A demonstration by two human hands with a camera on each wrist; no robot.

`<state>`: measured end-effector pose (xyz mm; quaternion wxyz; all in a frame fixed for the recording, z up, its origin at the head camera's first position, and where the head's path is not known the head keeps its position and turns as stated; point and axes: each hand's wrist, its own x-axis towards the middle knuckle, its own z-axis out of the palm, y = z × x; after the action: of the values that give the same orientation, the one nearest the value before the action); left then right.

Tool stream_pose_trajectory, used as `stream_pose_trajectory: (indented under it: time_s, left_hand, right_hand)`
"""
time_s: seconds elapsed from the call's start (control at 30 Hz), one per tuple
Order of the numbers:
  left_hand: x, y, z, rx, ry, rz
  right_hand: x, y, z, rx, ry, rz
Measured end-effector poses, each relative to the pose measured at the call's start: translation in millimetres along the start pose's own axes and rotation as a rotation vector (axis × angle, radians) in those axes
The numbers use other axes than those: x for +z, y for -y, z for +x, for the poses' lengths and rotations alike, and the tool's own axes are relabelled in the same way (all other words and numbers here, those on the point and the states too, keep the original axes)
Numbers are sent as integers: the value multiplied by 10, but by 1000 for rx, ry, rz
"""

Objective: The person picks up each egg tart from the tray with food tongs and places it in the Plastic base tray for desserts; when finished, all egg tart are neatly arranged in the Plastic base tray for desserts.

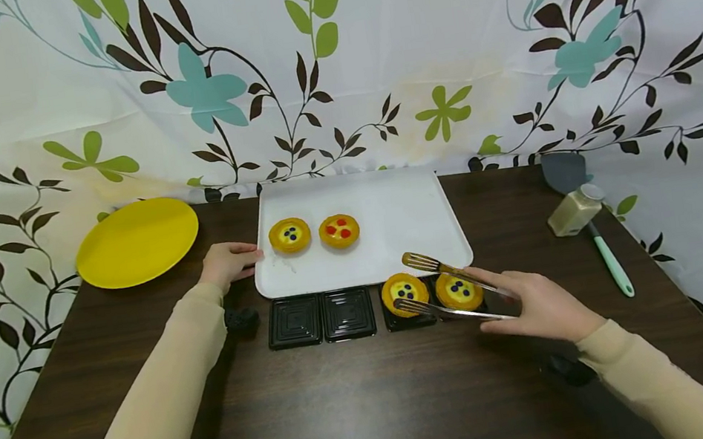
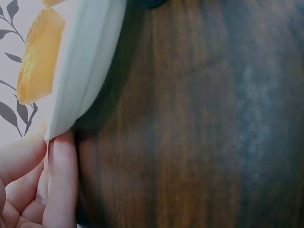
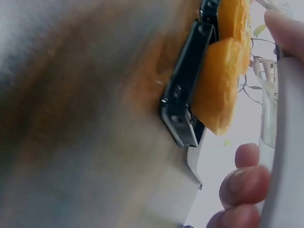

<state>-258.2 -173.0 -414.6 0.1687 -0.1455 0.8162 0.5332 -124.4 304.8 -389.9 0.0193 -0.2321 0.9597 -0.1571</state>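
My left hand (image 1: 228,263) pinches the left rim of a white tray (image 1: 399,220), thumb on top and fingers beneath, as the left wrist view shows. On the tray sit a tart with dark berries (image 1: 288,230) and a tart with red pieces (image 1: 341,240). Metal tongs (image 1: 423,262) are in my right hand (image 1: 545,303), their arms spread apart. The tongs reach over two berry-topped tarts, one (image 1: 403,286) at left and one (image 1: 455,287) at right, each in a black square container. Nothing is clamped between the tong tips.
Two black square containers, one (image 1: 295,322) beside the other (image 1: 348,314), hold nothing in front of the tray. A yellow plate (image 1: 137,242) lies at back left. A shaker jar (image 1: 575,212) rests by a spatula with a green handle (image 1: 613,265) at right. A patterned curtain (image 1: 358,76) hangs behind.
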Motion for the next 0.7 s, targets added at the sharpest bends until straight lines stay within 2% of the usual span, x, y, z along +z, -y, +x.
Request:
stream_pose_trajectory:
  time_s: [0.2, 0.7]
  left_hand:
    - [-8, 5, 6, 4, 5, 7]
    - [-1, 15, 24, 2, -17, -20]
  right_hand:
    - [-51, -1, 175, -2, -18, 23]
    - [-65, 136, 1113, 1, 59, 68]
